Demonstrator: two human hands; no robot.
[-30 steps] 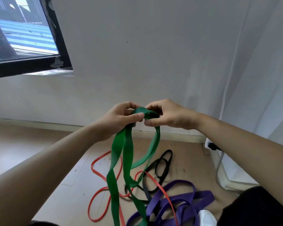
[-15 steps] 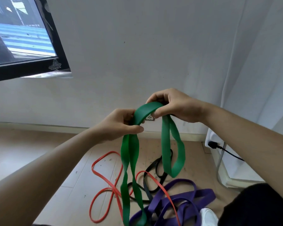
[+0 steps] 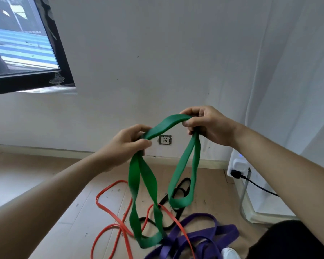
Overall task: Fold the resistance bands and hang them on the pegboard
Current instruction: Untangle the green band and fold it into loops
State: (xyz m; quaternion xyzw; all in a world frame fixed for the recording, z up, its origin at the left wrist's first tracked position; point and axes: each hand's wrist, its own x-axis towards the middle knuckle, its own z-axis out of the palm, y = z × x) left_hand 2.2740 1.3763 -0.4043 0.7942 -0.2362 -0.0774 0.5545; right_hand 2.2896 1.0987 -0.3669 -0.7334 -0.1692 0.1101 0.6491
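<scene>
Head view, single entry. We hold one green band (image 3: 183, 165) up in front of the white wall (image 3: 176, 53), well above the floor (image 3: 73, 221). Left hand (image 3: 127, 146): fingers clenched around the band, thumb pressed over the strap, with a long twisted loop hanging from it down to the pile below. Right hand (image 3: 208, 126): fingers pinched shut on the band a little higher, with a shorter loop hanging free beneath it. A short arch of band spans the gap between the two fists; we judge this spread serves to lay the strap out flat and gather it into equal hanging loops, the fold being under way and not finished. On the floor, waiting: an orange band (image 3: 108, 227), a black band (image 3: 180, 191) and a purple band (image 3: 209, 238), overlapping one another. Wall socket (image 3: 165, 140) behind the arch; window (image 3: 22, 43) upper left; a plugged-in white unit (image 3: 238, 165) at right. No pegboard is in view. Against the earlier frames: the hands, then touching at one point of the band, have drawn apart, the right one has risen, and the right-hand loop has lengthened.
</scene>
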